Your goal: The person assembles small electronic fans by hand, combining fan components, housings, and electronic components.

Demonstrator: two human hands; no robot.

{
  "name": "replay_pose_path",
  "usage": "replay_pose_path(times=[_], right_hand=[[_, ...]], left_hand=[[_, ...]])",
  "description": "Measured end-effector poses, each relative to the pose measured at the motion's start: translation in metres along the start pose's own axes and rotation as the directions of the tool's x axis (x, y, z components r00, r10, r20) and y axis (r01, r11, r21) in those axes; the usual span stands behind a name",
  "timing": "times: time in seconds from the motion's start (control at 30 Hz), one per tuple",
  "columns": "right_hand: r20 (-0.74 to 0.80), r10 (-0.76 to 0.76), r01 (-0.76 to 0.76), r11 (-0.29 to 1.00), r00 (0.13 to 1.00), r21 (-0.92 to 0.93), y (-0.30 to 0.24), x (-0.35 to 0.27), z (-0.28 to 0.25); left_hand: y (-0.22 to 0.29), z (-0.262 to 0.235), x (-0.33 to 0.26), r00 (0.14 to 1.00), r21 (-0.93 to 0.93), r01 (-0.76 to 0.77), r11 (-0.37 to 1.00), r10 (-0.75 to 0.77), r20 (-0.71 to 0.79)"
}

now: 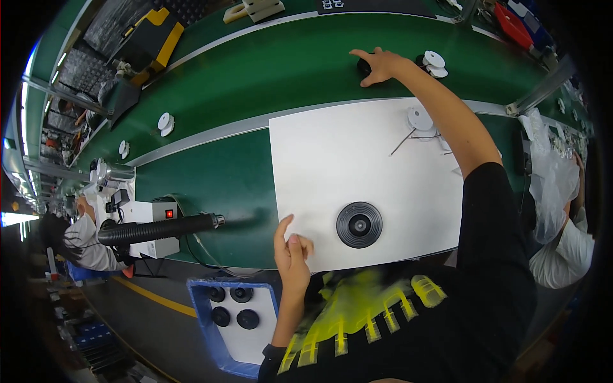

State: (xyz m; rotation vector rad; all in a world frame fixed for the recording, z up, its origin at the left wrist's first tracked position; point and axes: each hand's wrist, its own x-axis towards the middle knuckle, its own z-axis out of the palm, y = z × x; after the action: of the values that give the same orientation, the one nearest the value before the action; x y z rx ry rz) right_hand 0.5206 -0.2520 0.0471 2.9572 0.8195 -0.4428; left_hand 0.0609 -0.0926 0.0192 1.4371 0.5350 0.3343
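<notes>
My right hand (379, 66) reaches far out over the green belt. Its thumb and fingers span a dark round part (363, 67), mostly covered by the hand. Near the front edge of the white sheet (313, 166), my left hand (294, 252) is raised and holds nothing, its index finger stretched out and the others partly bent. To the right of it, a black ringed disc (359, 225) with a metal centre lies flat on the sheet. A white round part (419, 120) with a thin rod rests at the sheet's far right, partly behind my right arm.
White spools (435, 62) stand on the belt (255, 70), one pair beside my right forearm. A black flexible hose (159, 230) juts from a white box on the left. Below it, a blue-rimmed tray (201, 319) holds several black discs. Other people sit at both sides.
</notes>
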Motion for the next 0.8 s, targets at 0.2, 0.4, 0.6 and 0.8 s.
replay_pose_path(times=[0.2,0.4,0.6,0.8], right_hand=[[-0.284,-0.126,0.245,0.867,0.95,0.434,0.001,-0.054,0.01],[-0.475,-0.566,0.739,0.519,0.674,0.429,-0.133,-0.248,0.019],[-0.635,-0.446,0.725,0.63,0.63,0.278,-0.15,-0.313,0.04],[-0.576,0.148,0.057,0.945,0.804,0.322,-0.047,-0.232,0.065]], left_hand=[[0.002,0.005,0.002,0.97,-0.053,-0.172,0.984,0.178,0.165],[0.018,0.035,0.017,0.776,-0.715,0.514,0.475,0.099,0.623],[0.018,0.056,0.015,0.882,-0.657,0.381,0.651,-0.042,0.47],[0.029,0.041,0.05,0.834,0.669,-0.55,0.5,0.37,0.41]])
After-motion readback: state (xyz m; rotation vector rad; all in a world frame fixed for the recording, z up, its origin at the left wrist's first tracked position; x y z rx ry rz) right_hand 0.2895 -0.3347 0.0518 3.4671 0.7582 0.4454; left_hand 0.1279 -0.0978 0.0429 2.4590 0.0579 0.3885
